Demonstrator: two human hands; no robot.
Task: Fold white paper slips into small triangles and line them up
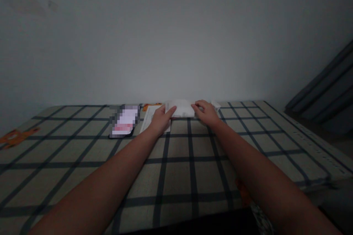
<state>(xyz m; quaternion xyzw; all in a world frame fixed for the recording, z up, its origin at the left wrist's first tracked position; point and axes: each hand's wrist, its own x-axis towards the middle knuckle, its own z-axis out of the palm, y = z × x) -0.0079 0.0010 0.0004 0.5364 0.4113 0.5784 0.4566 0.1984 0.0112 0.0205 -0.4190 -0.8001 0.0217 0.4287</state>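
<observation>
Both my arms reach forward over a checked bed sheet [193,161] to its far edge by the wall. A small white folded packet or cloth [182,109] lies there. My left hand [161,119] grips its left end, thumb on top. Its right end is held by my right hand [206,112], fingers curled over the edge. Under my left hand lies a white sheet of paper [149,117].
A phone with a lit, blurred screen [124,121] lies left of the paper. A small white object [216,105] sits just right of my right hand. Orange prints [16,136] mark the sheet at far left. A dark slanted panel [325,91] leans at the right.
</observation>
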